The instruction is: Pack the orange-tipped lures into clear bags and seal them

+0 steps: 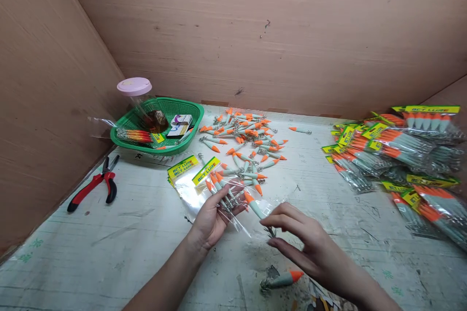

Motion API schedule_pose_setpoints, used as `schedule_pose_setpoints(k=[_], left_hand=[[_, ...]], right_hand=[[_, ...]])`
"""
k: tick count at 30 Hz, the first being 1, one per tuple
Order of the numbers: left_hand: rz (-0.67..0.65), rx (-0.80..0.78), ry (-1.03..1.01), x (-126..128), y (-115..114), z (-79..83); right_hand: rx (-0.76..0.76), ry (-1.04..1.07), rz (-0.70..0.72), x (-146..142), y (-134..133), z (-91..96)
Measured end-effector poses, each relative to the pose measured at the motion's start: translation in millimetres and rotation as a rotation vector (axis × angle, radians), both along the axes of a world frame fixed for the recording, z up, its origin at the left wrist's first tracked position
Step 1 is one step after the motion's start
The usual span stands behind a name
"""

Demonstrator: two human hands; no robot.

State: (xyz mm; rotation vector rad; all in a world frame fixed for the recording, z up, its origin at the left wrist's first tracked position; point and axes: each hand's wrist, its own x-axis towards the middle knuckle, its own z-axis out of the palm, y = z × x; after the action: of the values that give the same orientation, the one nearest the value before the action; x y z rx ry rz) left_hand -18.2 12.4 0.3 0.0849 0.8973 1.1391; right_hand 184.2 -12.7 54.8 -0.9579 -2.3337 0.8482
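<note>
Left hand [215, 221] grips a clear bag [206, 174] with several lures inside; right hand [301, 231] pinches one lure [256, 208] by its hook end.
The left thumb and fingers are closed around the bag, its yellow label facing away from the wrist, and the right hand's lure points its orange tip toward it; whether that tip is inside the plastic I cannot tell. Just beyond the left hand lie flat bags [182, 167], and farther out, ahead of both hands, spreads a loose pile of lures [251, 129]. A spare lure [282, 279] lies just below the right hand, on the near side. Filled packets [397, 146] are heaped well to its right. Pliers [97, 181] rest well to the left hand's left, with a green basket [178, 103] beyond them.
</note>
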Motion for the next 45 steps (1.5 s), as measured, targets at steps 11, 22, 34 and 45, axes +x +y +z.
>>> schedule_pose_setpoints(k=[11, 22, 34, 45], left_hand=[[0.034, 0.054, -0.012, 1, 1, 2.4], [0.004, 0.015, -0.022, 3, -3, 4.4], [-0.059, 0.125, -0.09, 11, -11, 1.4], [0.006, 0.125, -0.232, 1, -4, 9.3]], right_hand=[[0.628, -0.241, -0.07, -23, 3, -11.0], [0.493, -0.058, -0.11, -22, 14, -32.2], [0.654, 0.065, -0.31, -40, 11, -44.6], [0.286, -0.069, -0.383, 4, -38, -26.1]])
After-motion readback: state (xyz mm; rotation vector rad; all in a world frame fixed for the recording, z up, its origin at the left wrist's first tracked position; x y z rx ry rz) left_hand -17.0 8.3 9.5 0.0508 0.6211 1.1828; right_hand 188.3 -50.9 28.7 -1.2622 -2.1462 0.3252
